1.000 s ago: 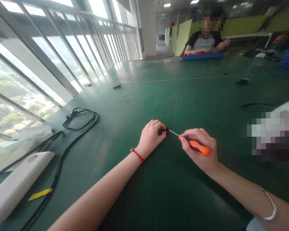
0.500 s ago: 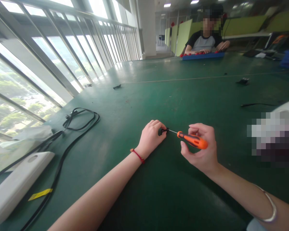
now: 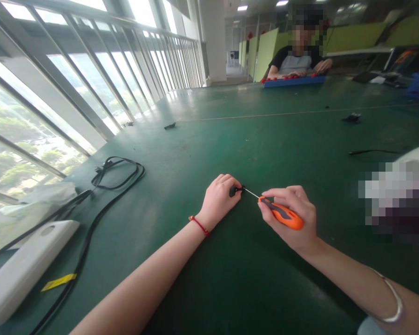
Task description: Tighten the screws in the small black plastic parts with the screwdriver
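My left hand [image 3: 218,197] rests on the green table [image 3: 237,139] and pinches a small black part [image 3: 234,190] against it. My right hand [image 3: 295,218] grips an orange-handled screwdriver [image 3: 282,215], its thin metal shaft pointing left with the tip at the black part. A red cord sits on my left wrist and a silver bangle on my right forearm.
A black cable [image 3: 108,179] loops at the left, beside a white flat device [image 3: 17,270] with a yellow tag. Small black bits [image 3: 169,125] lie farther out. Across the table a person [image 3: 298,58] works at a blue tray [image 3: 293,81]. Windows run along the left.
My right hand re-gripped the screwdriver: fingers loosened and the handle rose half a second ago, now fingers are closed again and the handle sits lower. The left hand stayed put.
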A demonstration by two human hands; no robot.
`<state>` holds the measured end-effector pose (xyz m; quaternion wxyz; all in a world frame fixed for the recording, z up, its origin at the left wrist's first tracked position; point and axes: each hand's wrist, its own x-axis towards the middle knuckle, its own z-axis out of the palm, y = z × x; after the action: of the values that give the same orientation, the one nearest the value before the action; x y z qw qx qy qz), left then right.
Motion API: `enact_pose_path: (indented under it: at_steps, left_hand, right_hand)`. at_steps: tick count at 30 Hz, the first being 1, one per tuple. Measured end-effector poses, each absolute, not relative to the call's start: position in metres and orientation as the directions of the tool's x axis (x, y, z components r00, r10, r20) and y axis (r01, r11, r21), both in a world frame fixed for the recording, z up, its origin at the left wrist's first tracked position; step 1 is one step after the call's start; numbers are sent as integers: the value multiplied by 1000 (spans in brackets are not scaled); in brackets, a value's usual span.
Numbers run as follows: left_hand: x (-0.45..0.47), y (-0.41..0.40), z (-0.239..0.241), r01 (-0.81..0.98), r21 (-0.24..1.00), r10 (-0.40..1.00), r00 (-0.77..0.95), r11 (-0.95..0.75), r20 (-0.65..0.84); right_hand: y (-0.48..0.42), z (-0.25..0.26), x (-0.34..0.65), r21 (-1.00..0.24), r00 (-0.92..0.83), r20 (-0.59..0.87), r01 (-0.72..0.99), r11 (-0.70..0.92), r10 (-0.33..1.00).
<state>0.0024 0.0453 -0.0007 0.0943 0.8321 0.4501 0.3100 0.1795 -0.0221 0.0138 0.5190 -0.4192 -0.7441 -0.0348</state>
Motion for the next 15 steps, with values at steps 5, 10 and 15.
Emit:
enact_pose_path:
  at_steps: [5,10,15]
  left_hand:
    - [2,46,-1,695,430,807,401,-577,434]
    - [2,46,0,703,424,809,394,-571,436]
    - [2,46,0,710,432,820,385,-557,423]
  right_hand:
    - [-21,13,180,-428,-6,835,622,656,551]
    - [-22,14,180,-365,-106,816,668,648,568]
    - [-22,13,180,-429,-22,824,630,648,566]
